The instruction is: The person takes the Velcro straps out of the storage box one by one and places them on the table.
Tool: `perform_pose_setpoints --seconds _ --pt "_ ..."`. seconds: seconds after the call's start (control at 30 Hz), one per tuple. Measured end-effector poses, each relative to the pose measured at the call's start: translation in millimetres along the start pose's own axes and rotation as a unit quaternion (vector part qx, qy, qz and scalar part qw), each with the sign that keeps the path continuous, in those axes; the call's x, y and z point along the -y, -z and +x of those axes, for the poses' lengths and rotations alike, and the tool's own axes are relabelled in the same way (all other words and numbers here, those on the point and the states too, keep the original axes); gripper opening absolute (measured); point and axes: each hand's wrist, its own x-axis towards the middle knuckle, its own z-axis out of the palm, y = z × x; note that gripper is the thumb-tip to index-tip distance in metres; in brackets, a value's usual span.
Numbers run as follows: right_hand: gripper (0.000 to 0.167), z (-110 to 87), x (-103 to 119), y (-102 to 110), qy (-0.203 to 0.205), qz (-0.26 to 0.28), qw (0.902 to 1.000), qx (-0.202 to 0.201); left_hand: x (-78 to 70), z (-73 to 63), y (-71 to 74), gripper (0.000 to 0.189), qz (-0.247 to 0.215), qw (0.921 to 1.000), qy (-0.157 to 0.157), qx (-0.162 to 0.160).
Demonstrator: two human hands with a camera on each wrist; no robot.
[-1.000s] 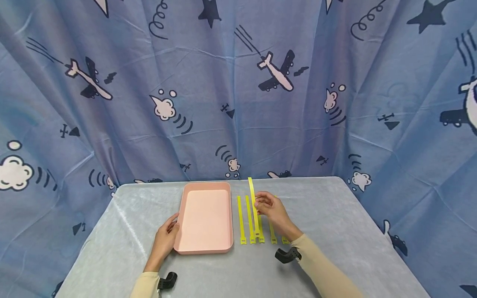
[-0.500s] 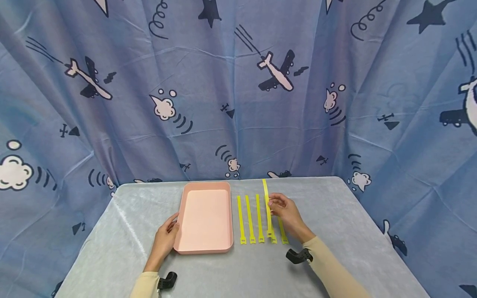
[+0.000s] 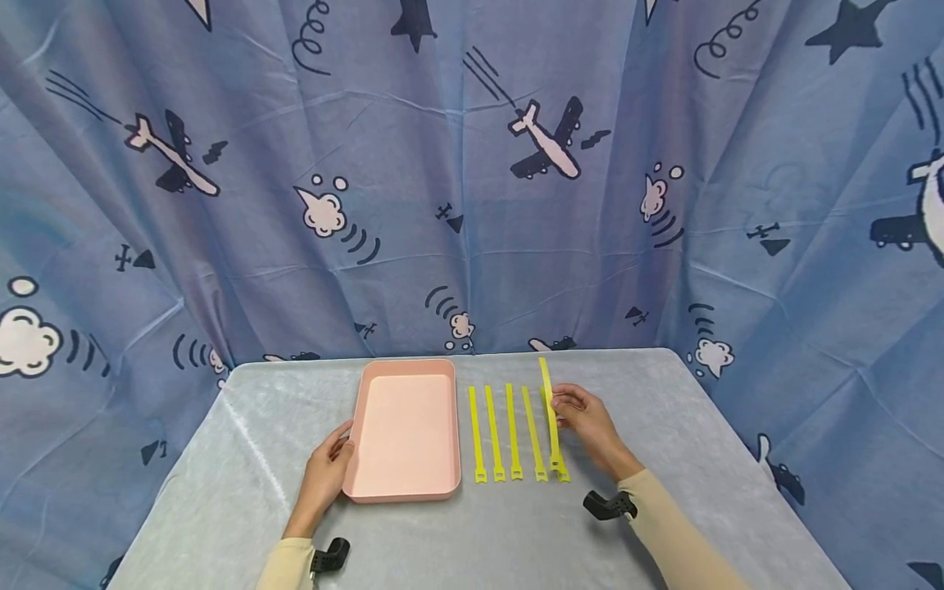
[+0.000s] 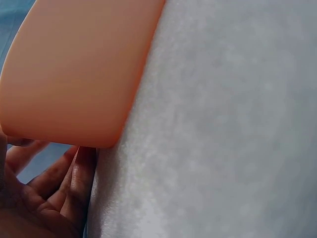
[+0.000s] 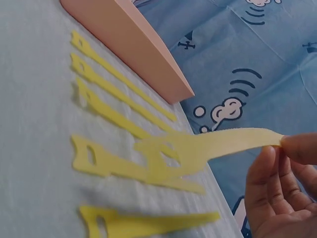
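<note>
Against the left side of a shallow pink tray (image 3: 410, 433), my left hand (image 3: 321, 475) rests with its fingertips at the outer wall. In the left wrist view, the loosely bent fingers (image 4: 74, 191) reach up to the tray's lower edge. My right hand (image 3: 593, 426) pinches a yellow hook-and-loop cable tie (image 5: 233, 141) between thumb and fingertips, close to its plain end. The tie's slotted head hangs above the table, overlapping the rightmost tie in the head view. Several similar yellow ties (image 3: 514, 434) lie in a row to the tray's right, slotted heads toward me.
A light grey cloth covers the table (image 3: 634, 393). Behind it hangs a blue curtain (image 3: 413, 270) printed with airplanes and clouds. Black cameras are strapped to both wrists, the right wrist camera (image 3: 608, 506) sitting low over the cloth.
My right hand has carried the held tie rightward across the row, from over the middle ties to the rightmost one. My left hand and the tray stay in place.
</note>
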Motion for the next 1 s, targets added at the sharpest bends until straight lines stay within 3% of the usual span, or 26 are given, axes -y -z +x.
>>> perform_pose_setpoints --seconds 0.2,0.4,1.0 --pt "0.037 1.1 -3 10 -0.022 -0.002 0.9997 -0.006 0.0 0.0 0.6 0.044 -0.005 1.0000 0.002 0.006" --pt "0.036 1.2 -7 19 -0.018 0.009 0.9998 -0.008 -0.2 -0.8 0.6 0.044 -0.005 1.0000 0.002 0.007" --pt "0.043 8.7 -22 40 -0.049 -0.026 0.9983 -0.016 0.9 -1.1 0.1 0.043 0.002 1.0000 -0.004 0.003"
